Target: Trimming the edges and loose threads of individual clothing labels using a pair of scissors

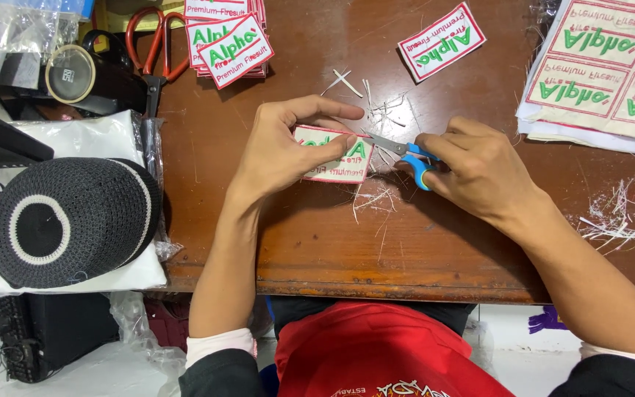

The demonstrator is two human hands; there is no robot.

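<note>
Closest to the person is the edge of the brown wooden table [317, 265]; a little past it, the left hand [288, 151] pins a small white patch [336, 156] flat on the wood, with the thumb and fingers closed on it and one finger stretched along its top side; the patch has a red border and green stitched letters, and it lies right in the middle between both hands.

The right hand [479, 173] is curled tight around small scissors with blue handles [409, 156]; the blades point left and touch the right edge of the patch, very near the left fingertips; I think a slip here could nick a finger, or the blades could bite into the red border and spoil it; if the patch slides under the hand, the cut could go crooked.

Thin white thread scraps [376, 198] lie all around the patch, and more scraps [615, 217] sit well apart at the right; they could get caught under the blades.

On the left sits a black knitted cap [67, 220] with a white ring.

Farther away lie one loose patch [441, 40], a stack of patches [229, 40], big red-handled scissors [154, 48], a tape roll [70, 73], and a sheet of uncut patches [600, 70] at the far right.
</note>
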